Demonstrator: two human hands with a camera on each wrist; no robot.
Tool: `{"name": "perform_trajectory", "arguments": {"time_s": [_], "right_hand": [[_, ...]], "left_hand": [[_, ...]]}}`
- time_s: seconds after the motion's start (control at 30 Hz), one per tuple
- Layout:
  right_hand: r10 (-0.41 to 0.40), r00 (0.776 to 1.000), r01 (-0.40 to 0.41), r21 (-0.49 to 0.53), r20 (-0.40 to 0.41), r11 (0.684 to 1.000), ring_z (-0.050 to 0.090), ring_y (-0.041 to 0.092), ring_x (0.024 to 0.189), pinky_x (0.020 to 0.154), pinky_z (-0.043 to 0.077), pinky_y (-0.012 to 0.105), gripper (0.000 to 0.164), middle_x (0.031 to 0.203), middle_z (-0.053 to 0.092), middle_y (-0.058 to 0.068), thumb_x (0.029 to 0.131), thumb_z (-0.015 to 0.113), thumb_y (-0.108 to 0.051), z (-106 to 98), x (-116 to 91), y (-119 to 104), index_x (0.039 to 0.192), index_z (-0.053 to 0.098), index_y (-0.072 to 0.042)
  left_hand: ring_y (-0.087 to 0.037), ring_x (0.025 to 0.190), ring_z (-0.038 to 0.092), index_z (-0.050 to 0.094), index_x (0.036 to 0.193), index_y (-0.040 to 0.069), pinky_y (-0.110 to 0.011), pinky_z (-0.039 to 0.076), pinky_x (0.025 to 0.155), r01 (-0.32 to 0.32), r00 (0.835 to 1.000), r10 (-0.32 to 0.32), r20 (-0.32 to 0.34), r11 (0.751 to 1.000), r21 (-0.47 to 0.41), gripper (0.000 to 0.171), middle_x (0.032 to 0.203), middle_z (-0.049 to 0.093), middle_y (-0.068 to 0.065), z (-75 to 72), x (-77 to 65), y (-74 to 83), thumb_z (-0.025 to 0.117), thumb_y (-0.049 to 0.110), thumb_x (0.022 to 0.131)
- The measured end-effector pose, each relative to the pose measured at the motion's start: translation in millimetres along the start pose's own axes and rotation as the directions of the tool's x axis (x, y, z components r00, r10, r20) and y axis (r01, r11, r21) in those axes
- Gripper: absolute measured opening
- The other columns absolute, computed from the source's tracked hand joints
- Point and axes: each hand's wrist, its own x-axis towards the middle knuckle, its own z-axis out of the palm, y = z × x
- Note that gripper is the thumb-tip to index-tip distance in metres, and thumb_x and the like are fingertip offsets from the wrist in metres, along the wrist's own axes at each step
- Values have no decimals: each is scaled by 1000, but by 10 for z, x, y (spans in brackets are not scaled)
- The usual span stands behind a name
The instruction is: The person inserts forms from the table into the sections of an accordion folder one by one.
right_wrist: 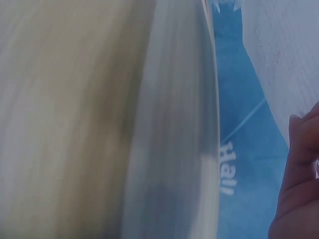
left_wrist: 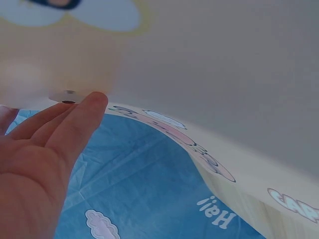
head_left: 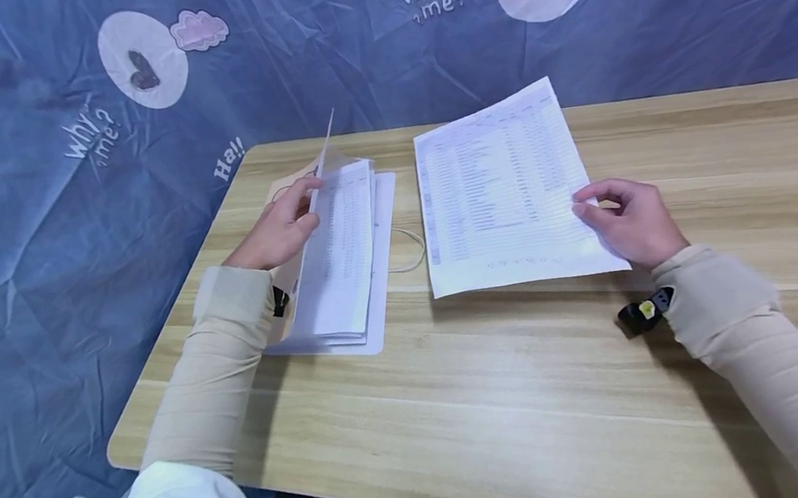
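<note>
On the left side of the table lies a folder (head_left: 375,319) with printed sheets (head_left: 342,248) inside. My left hand (head_left: 278,227) touches its raised cover, which stands steeply. In the left wrist view the fingers (left_wrist: 82,117) are nearly straight against the cover (left_wrist: 209,84), which bears cartoon prints and a round snap. My right hand (head_left: 630,220) pinches the right edge of a printed sheet (head_left: 504,185) between thumb and fingers. That sheet is tilted up over the table, right of the folder. The right wrist view has the sheet (right_wrist: 284,55) at its upper right.
A pale cord loop (head_left: 410,249) sticks out at the folder's right side. The wooden table (head_left: 510,403) reaches to a blue cloth backdrop (head_left: 342,46) with white and pink prints. Black devices sit at both wrists, the right one (head_left: 645,311) close over the table.
</note>
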Motion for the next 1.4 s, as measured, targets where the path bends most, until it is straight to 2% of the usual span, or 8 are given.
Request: {"name": "perform_trajectory", "arguments": {"time_s": [0.23,0.5,0.73,1.0,1.13,1.4], "right_hand": [[-19,999,17,51,48,999,59,4,73,60,48,20,29,115,60,14,92,60,-25,178,18,-191,111,65,-4],[-80,991,62,162,107,985,57,7,65,53,45,24,22,112,61,13,91,61,-15,468,68,-403,108,66,-2],[-69,982,37,182,175,983,59,10,68,55,47,25,22,115,60,14,92,59,-15,655,104,-506,110,65,-3],[-48,981,15,173,186,985,59,16,69,57,48,27,20,112,60,15,92,60,-13,849,121,-603,107,65,-3],[-45,985,16,171,167,985,59,16,67,58,48,26,19,109,61,14,91,60,-12,939,119,-632,106,66,-2],[-39,990,14,187,135,982,56,14,62,57,48,25,18,108,62,13,90,61,-11,1103,107,-717,105,66,-3]], "left_hand": [[-33,127,44,32,142,10,-46,40,96,-10,1000,10,5,1000,-1,49,146,35,-14,-5,4,-10,38,7,94],[-33,124,46,37,138,5,-46,40,96,-79,997,79,-7,997,9,46,142,37,-17,4,21,-24,40,6,92],[-26,108,49,38,137,6,-41,40,88,-102,995,102,-10,995,11,45,134,42,-15,17,29,-47,39,5,92],[-28,105,52,42,134,7,-41,41,87,-108,994,108,-22,994,10,43,130,46,-16,15,37,-32,40,4,91],[-31,116,50,40,136,6,-43,40,94,-98,995,98,-16,995,0,45,135,43,-18,18,34,-28,40,4,91],[-35,124,46,37,137,3,-46,37,100,-95,995,94,-9,995,-23,46,136,42,-23,28,21,-40,40,3,91]]}}
